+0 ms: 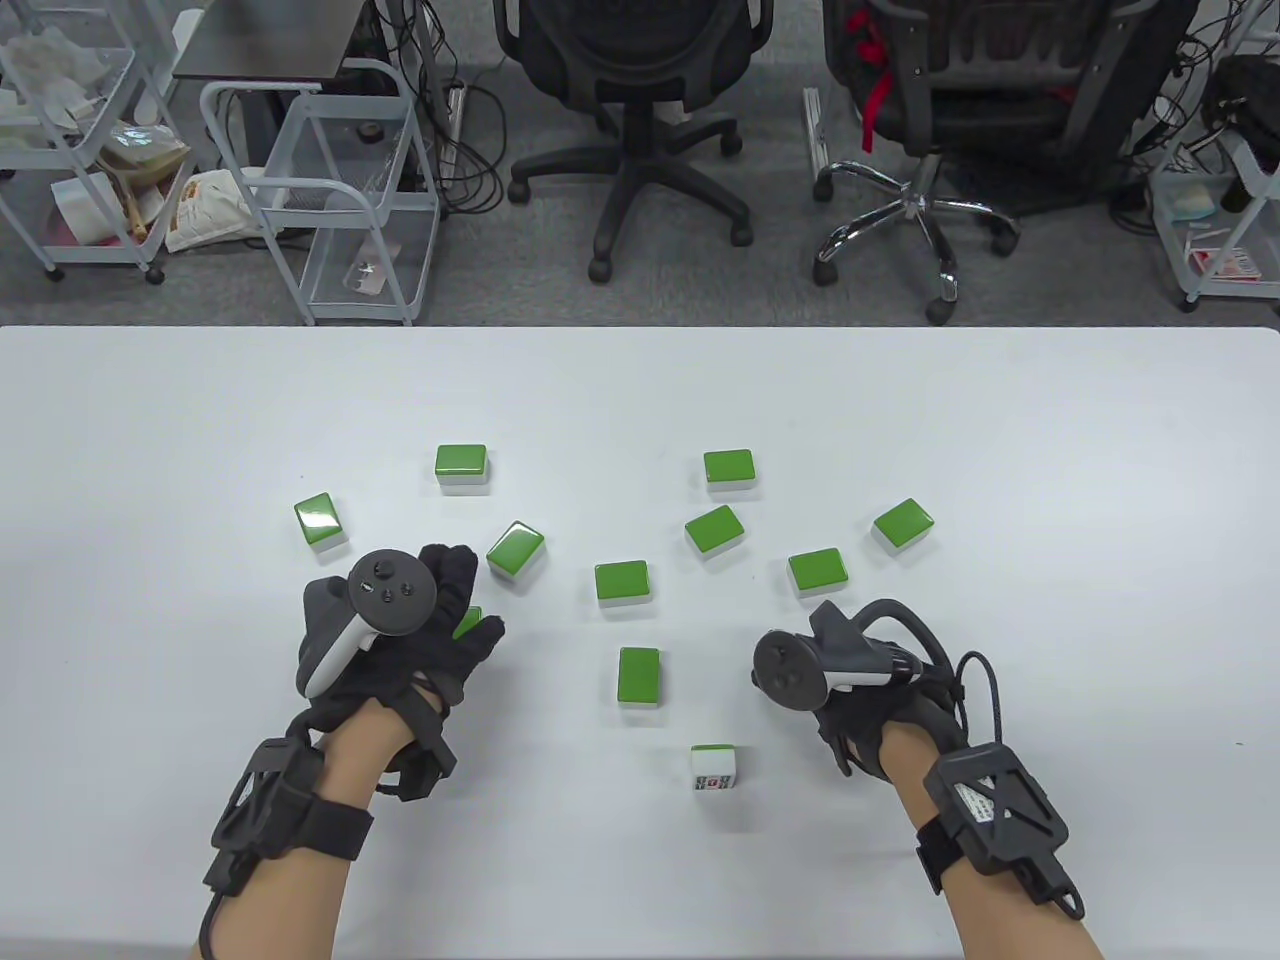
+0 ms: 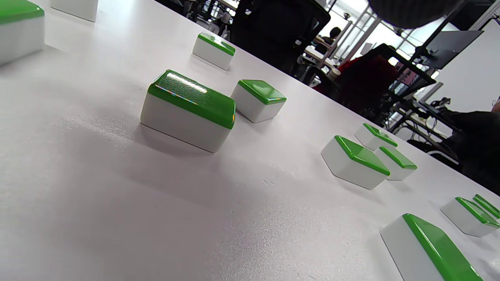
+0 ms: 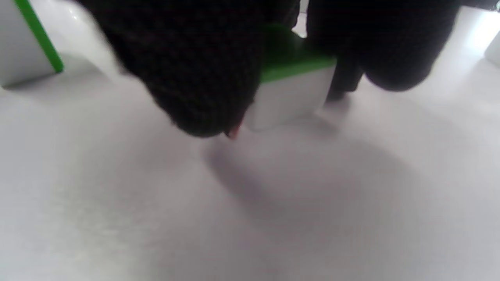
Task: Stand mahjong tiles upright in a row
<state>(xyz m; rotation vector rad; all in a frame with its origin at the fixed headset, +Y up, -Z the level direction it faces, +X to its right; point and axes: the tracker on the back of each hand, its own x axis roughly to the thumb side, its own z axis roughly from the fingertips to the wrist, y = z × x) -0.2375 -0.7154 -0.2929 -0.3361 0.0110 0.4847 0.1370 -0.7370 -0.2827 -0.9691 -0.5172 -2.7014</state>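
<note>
Several green-backed mahjong tiles lie flat on the white table, among them one at the middle and one nearer me. One tile stands upright at the front, its face towards me. My left hand lies with its fingers spread over a tile that shows only as a green sliver. My right hand is to the right of the upright tile. In the right wrist view my right hand grips a green-and-white tile between thumb and fingers, low over the table.
The left wrist view shows flat tiles spread across the table. More tiles lie at the back left and right. Office chairs and wire carts stand beyond the table's far edge.
</note>
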